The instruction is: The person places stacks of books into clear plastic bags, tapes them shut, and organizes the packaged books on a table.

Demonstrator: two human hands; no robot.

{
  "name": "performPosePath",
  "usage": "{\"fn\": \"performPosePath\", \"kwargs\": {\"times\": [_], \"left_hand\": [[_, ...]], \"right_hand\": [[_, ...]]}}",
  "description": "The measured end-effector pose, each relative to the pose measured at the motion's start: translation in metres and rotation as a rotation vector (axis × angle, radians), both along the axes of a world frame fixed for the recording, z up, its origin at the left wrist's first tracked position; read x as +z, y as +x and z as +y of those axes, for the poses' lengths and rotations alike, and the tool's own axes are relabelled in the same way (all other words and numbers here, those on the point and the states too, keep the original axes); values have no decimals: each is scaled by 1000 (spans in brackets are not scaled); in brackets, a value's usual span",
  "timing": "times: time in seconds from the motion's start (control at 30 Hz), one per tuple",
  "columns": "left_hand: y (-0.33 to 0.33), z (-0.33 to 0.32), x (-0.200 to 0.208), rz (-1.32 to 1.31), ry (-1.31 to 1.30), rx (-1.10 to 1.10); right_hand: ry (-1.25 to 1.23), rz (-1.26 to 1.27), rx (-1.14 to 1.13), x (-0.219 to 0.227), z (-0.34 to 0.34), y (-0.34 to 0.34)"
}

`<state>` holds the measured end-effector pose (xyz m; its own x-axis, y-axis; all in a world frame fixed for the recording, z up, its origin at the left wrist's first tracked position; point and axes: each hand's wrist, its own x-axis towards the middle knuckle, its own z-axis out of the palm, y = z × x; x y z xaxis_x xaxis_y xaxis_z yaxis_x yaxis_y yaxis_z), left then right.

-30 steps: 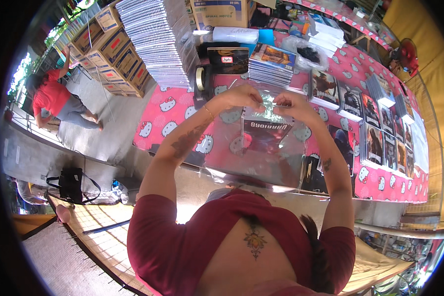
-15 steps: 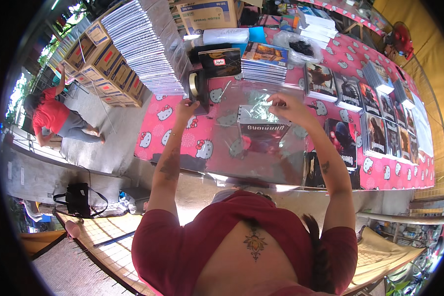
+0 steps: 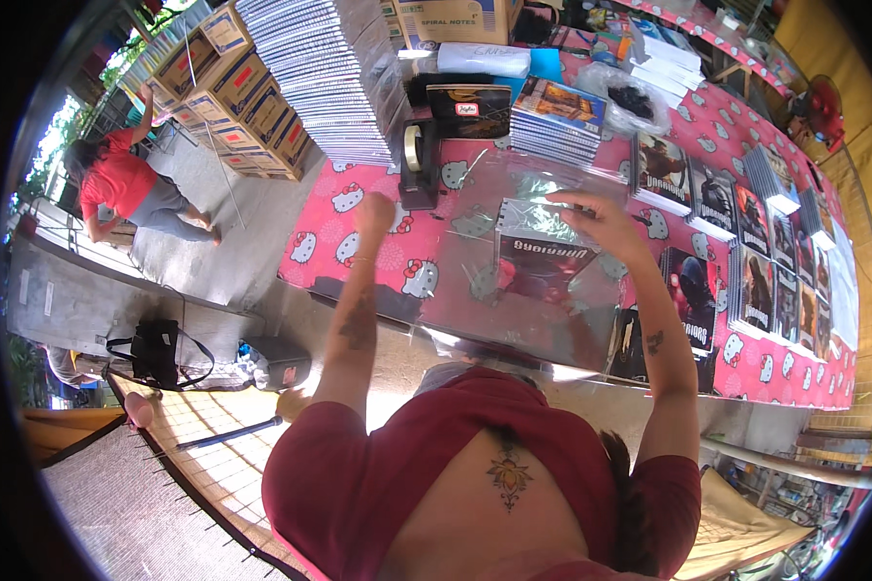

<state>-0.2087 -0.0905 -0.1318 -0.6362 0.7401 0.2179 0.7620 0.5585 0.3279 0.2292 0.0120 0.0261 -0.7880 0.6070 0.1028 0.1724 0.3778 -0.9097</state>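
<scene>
A dark-covered spiral notebook (image 3: 543,254) lies beneath a folded clear plastic sheet (image 3: 455,308) on the pink table, its cover upside down to me. Over the notebook's far right corner, my right hand (image 3: 601,228) rests with the fingers loosely stretched on the plastic. My left hand (image 3: 374,218) is closed, fingers curled together, just left of and nearer than a black tape dispenser (image 3: 419,184) that carries a tan roll. Whether a piece of tape is pinched in it is too small to make out.
Tall stacks of spiral notebooks (image 3: 325,82) stand at the far left, with cartons (image 3: 247,107) behind. Several rows of notebooks (image 3: 712,198) cover the right side. A notebook pile (image 3: 557,121) sits beyond the plastic. A person in red (image 3: 126,179) is off to the left.
My left hand has come away from the tape dispenser toward me, its fingers now curled closed. My right hand stays over the notebook. The whole view has shifted a little.
</scene>
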Motion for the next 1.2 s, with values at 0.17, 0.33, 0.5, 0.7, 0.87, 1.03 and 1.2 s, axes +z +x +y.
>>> {"fn": "performPosePath", "kwargs": {"times": [0.17,0.33,0.5,0.7,0.87,1.03,1.2], "left_hand": [[91,29,152,-219,267,-818],[201,111,239,-105,-377,-1531],[185,185,111,-652,-886,-1466],[169,109,76,-1430,-319,-1002],[182,-4,40,-1409,197,-1007],[204,-7,106,-1052,578,-842],[143,17,284,-553,980,-901]], "right_hand": [[87,69,-127,2,-7,2],[24,58,-165,-4,-2,9],[-19,83,-183,-1,-3,7],[87,287,-304,-37,-8,19],[-2,299,-344,-134,-42,40],[-376,369,-401,-62,-16,14],[-2,671,-345,29,-37,20]]}}
